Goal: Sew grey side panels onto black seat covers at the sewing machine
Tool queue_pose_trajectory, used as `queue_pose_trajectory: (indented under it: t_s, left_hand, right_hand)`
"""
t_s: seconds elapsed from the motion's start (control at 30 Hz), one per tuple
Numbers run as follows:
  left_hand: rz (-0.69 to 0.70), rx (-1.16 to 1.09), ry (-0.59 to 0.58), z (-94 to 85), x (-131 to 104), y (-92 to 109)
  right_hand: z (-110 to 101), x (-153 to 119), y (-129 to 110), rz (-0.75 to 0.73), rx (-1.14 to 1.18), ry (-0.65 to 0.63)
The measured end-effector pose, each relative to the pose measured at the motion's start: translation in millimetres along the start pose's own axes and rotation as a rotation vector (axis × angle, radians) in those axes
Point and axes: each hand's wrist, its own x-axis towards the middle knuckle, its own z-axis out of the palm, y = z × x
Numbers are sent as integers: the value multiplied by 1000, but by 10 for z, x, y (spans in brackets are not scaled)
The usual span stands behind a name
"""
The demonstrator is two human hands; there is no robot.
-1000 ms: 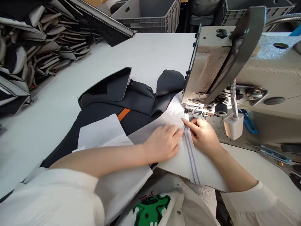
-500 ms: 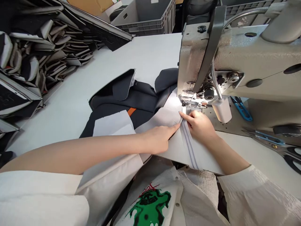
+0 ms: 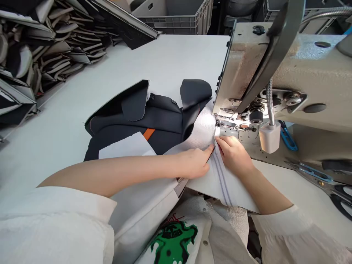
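Observation:
My left hand (image 3: 194, 161) has its index finger stretched along the edge of a sewn cover, its other fingers curled under at the white mesh backing (image 3: 202, 126). The cover's black panels (image 3: 165, 119), with an orange tab (image 3: 149, 134), spread out to the left. My right hand (image 3: 233, 154) is closed, thumb and index finger pinching a white strip with dark lines (image 3: 221, 172). This strip runs from the sewing machine's presser foot (image 3: 218, 124) down over the table's front edge. Both hands' fingertips are close together, just in front of the foot.
The sewing machine (image 3: 275, 66) fills the right, with a lamp (image 3: 270, 137) hanging near my right hand. Blue thread snips (image 3: 288, 137) and black-handled scissors (image 3: 324, 185) lie at right. Stacked padded pieces (image 3: 60, 47) stand at left; a grey crate (image 3: 178, 24) is behind the white table (image 3: 176, 55).
My right index finger has drawn back from pointing across the strip into a pinch. My left hand stays at the cover's edge. The whole view has shifted a little.

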Motion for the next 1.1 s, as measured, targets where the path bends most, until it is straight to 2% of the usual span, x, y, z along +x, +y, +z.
queue_pose_trajectory:
  t_s: [0.13, 0.27, 0.5, 0.6, 0.67, 0.73, 0.87, 1.0, 1.1]
  left_hand:
    - [67, -20, 33, -95, 127, -61]
    - [178, -106, 61, -169, 236, -195]
    - [305, -553, 40, -240, 342, -467]
    - [296, -657, 6, -254, 359, -467]
    - [276, -600, 36, -241, 370, -419]
    - [264, -458, 128, -213, 384, -353]
    - [245, -259, 238, -170, 421, -247]
    - [222, -298, 314, -171, 479, -236]
    - [163, -387, 372, -164, 534, -272]
  right_hand:
    - [-18, 52, -54, -2, -127, -76]
    - [-35, 77, -33, 11, -181, -86]
    - [32, 73, 85, 130, -114, 22]
    - [35, 82, 68, 155, -184, -20]
    - [25, 89, 30, 147, -231, -66]
    - [14, 90, -15, 128, -256, -86]
    - [6, 67, -72, 76, -238, -51]
    - [23, 45, -46, 112, -180, -26]
    - [55, 47, -5, 202, -95, 37]
